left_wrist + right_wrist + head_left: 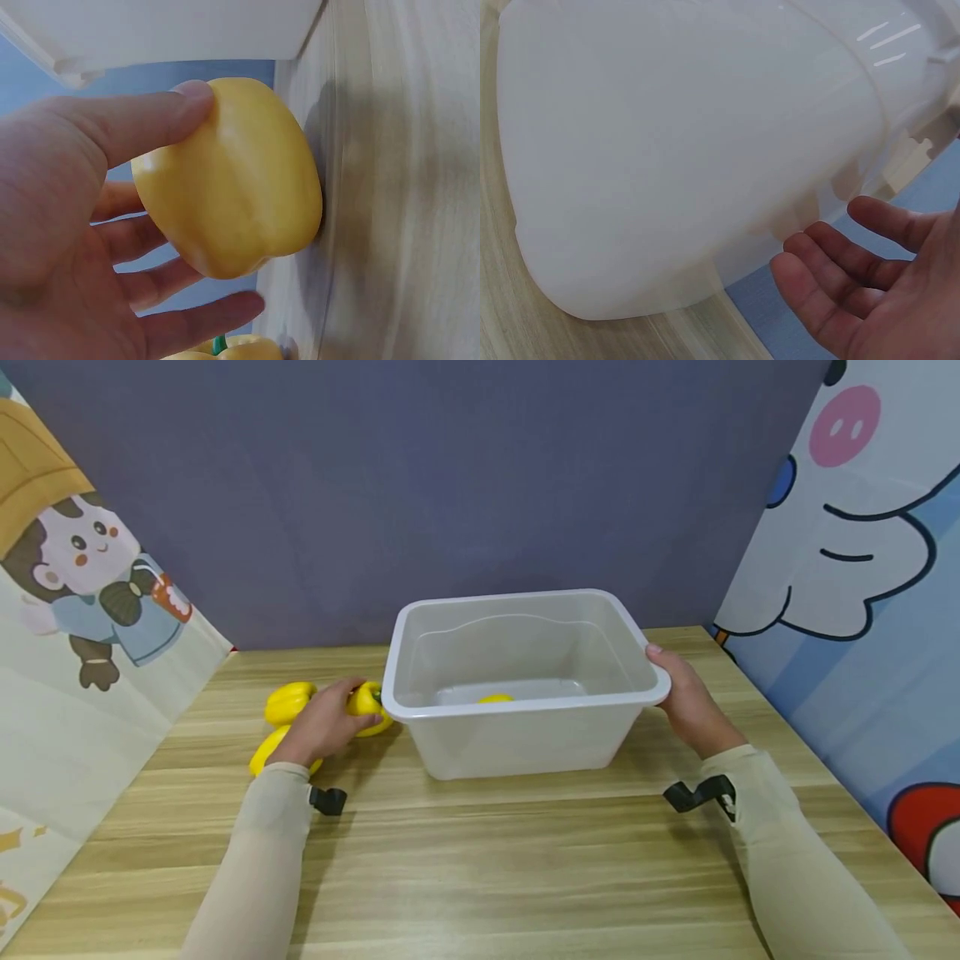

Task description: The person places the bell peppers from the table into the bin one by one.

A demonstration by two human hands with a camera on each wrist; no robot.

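Note:
My left hand (347,713) grips a yellow bell pepper (371,703) that rests on the wooden table just left of a white plastic tub (525,707). In the left wrist view the thumb (150,116) presses the top of this pepper (240,187) and the fingers curve beneath it. My right hand (678,689) sits at the tub's right end, thumb on the rim. In the right wrist view its fingers (832,270) lie relaxed beside the tub wall (675,150). Another yellow pepper (496,698) lies inside the tub.
Two more yellow peppers (288,702) (264,752) lie on the table (487,860) left of my left hand. Cartoon-printed panels stand at the left and right table edges, with a grey-purple wall behind the tub.

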